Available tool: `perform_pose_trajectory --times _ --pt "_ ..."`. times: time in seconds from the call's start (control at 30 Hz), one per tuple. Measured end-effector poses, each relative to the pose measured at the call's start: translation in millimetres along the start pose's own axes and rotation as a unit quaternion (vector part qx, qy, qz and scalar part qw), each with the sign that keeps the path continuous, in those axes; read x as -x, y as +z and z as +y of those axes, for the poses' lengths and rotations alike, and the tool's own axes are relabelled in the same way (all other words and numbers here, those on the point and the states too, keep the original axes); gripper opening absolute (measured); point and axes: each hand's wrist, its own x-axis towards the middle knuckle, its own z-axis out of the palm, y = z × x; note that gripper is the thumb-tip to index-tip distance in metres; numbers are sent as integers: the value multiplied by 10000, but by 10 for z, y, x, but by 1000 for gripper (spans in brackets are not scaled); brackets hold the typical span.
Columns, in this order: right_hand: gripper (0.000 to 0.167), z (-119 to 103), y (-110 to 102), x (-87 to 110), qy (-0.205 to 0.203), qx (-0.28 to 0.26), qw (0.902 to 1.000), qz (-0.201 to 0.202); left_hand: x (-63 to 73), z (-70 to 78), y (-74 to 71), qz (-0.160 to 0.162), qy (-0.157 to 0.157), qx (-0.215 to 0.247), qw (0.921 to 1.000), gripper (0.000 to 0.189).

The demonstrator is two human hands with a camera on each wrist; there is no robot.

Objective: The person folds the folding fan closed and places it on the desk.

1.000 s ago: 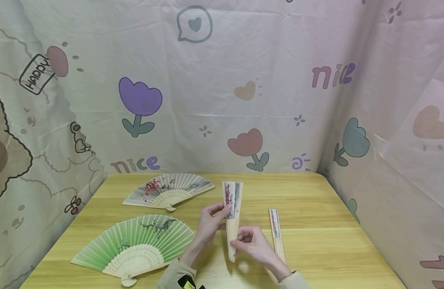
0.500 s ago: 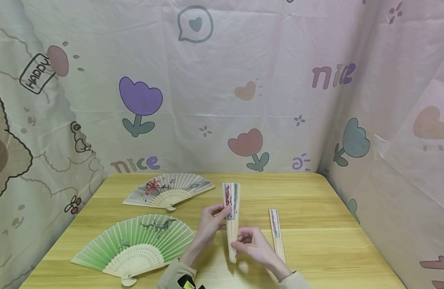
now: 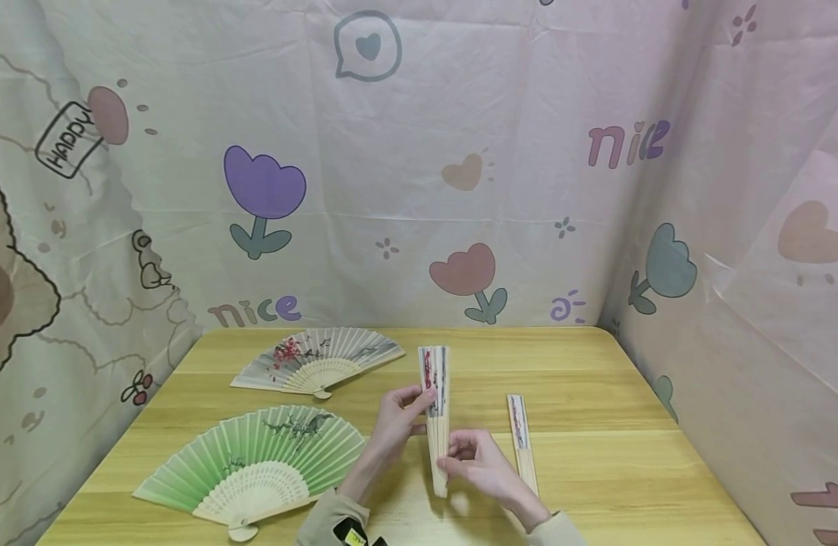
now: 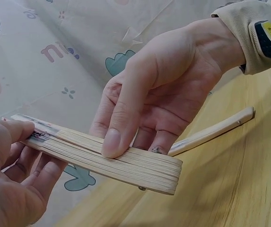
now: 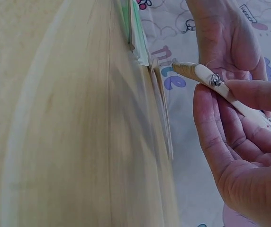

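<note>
A nearly folded hand fan (image 3: 437,425), with pale ribs and white paper printed in red and grey, stands upright above the table between both hands. My left hand (image 3: 394,419) grips its paper part from the left, thumb on the front. Lower down, my right hand (image 3: 478,462) pinches the ribs near the pivot end. In the left wrist view, the right thumb presses across the stacked ribs (image 4: 121,165) of the fan. The right wrist view shows the metal pivot pin (image 5: 215,80) beside the right fingertips.
A folded fan (image 3: 521,440) lies on the wooden table (image 3: 610,455) right of my right hand. Spread out on the left are a green fan (image 3: 255,462) and, behind it, a grey-white fan (image 3: 319,360) with red blossoms. Printed cloth (image 3: 391,189) hangs around the table.
The held fan's ribs have drawn closer together, its top narrowing from the right side. Both hands keep nearly the same place and hold.
</note>
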Motion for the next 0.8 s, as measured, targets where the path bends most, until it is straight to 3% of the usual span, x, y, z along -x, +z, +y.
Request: perform_pose_trajectory --times 0.17,0.3,0.53,0.8 --pt "18 -3 7 11 107 -139 9998 43 -2 -23 -23 -126 4 28 9999 39" --pt "27 -36 32 9 274 -215 9989 315 0 -22 -28 -136 52 10 9999 38" --pt "25 -81 54 -31 366 72 9958 832 -13 -15 -22 -84 113 -40 9999 34" --pt "20 -61 51 -24 290 113 9974 650 -25 -25 -23 1 50 -8 10000 38"
